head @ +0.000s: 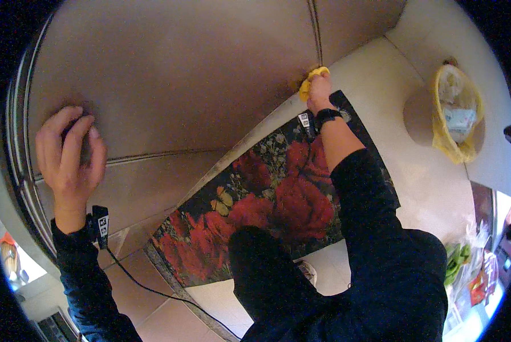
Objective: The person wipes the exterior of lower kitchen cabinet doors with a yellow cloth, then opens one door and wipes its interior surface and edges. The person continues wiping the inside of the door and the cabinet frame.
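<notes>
My right hand (319, 89) grips a yellow cloth (305, 89) and presses it at the foot of a brownish panel wall (174, 77), near a vertical dark seam. Out to the left, my left hand (69, 149) rests against or just before the same panel, fingers spread and slightly bent; I see nothing held in it. Both wrists wear dark straps with black-and-white marked tags, and a black cable runs from the left one. Below my arms lies a dark floor mat (302, 205) printed with red flowers and a yellow butterfly.
A waste bin (420, 113) with a yellow liner stands on the tiled floor at the right, with rubbish inside. Plastic bags (478, 273), one holding something green, are at the lower right. A metal-edged frame (22, 171) runs along the left. My knee is over the mat.
</notes>
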The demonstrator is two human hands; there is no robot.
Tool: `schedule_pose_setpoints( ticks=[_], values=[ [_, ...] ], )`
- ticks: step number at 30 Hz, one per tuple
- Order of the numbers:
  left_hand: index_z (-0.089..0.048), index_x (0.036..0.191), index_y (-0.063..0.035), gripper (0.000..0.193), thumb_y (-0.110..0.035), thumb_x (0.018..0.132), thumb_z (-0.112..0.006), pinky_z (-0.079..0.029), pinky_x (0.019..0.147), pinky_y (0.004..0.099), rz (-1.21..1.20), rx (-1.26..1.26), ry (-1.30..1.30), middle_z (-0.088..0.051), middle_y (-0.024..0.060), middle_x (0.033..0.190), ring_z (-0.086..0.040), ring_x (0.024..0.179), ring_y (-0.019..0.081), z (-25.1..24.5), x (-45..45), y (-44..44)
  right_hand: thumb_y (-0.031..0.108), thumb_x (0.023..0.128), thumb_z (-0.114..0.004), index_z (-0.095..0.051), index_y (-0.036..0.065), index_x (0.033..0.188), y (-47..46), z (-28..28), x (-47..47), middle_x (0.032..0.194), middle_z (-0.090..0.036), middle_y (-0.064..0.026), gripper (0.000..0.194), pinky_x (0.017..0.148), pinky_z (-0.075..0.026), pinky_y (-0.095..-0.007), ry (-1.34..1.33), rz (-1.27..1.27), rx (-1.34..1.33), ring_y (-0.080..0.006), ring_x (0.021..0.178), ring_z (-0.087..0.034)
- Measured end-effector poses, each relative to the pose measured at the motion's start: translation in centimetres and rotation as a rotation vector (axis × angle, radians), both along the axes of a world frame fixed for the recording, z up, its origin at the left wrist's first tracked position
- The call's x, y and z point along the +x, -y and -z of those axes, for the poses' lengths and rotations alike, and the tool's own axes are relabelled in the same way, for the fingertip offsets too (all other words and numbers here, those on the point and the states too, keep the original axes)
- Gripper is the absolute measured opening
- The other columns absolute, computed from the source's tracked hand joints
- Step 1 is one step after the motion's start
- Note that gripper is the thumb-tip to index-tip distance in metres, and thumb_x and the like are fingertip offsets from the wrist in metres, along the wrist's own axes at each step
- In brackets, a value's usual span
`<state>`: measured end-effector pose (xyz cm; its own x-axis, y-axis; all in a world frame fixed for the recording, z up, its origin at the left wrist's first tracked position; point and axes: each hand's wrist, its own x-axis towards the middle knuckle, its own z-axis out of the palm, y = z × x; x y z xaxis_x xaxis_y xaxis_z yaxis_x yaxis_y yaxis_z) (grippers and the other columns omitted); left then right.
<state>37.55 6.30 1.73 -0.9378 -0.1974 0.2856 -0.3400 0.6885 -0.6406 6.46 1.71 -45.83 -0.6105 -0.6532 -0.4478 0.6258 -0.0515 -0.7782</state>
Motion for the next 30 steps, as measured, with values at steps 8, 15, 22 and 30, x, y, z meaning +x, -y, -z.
schedule_pose_setpoints(
  ticks=[8, 15, 22, 30],
  values=[
    [-0.072, 0.095, -0.0037, 0.021, 0.002, 0.075, -0.073, -0.052, 0.081, 0.0373, 0.013, -0.011, -0.025, -0.068, 0.0115, 0.109, -0.065, 0.096, 0.0299, 0.3, 1.3, 0.2, 0.004, 0.093, -0.057, -0.045, 0.007, 0.127, -4.9, 0.1, 18.4, 0.103, -0.054, -0.0088, 0.036, 0.077, -0.053, -0.0394, 0.049, -0.112, -0.020, -0.0230, 0.094, -0.055],
    [-0.071, 0.094, -0.0039, 0.022, 0.002, 0.074, -0.074, -0.052, 0.081, 0.0365, 0.071, 0.029, -0.029, -0.068, 0.0114, 0.108, -0.065, 0.094, 0.0298, -0.1, -0.5, 0.1, -0.001, 0.086, -0.059, -0.055, 0.008, 0.111, -5.7, -0.4, 14.9, 0.102, -0.059, -0.0080, 0.027, 0.081, -0.055, -0.0417, 0.174, -0.310, 0.105, -0.0272, 0.096, -0.062],
    [-0.071, 0.095, -0.0057, 0.021, 0.000, 0.074, -0.075, -0.052, 0.081, 0.0360, 0.037, -0.016, -0.023, -0.068, 0.0091, 0.108, -0.065, 0.095, 0.0285, 0.4, 0.6, 0.5, 0.003, 0.091, -0.058, -0.047, 0.010, 0.121, -4.7, -0.7, 11.7, 0.102, -0.056, -0.0070, 0.032, 0.073, -0.052, -0.0381, 0.070, -0.135, -0.107, -0.0211, 0.088, -0.057],
    [-0.068, 0.091, -0.0057, 0.021, -0.001, 0.072, -0.074, -0.052, 0.078, 0.0366, 0.044, 0.033, -0.037, -0.067, 0.0069, 0.104, -0.064, 0.092, 0.0273, 0.1, 0.2, 0.8, -0.003, 0.086, -0.058, -0.047, 0.011, 0.110, -8.8, -5.2, 26.1, 0.101, -0.057, -0.0077, 0.030, 0.070, -0.055, -0.0399, 0.591, -0.339, 0.038, -0.0245, 0.087, -0.062]
  ],
)
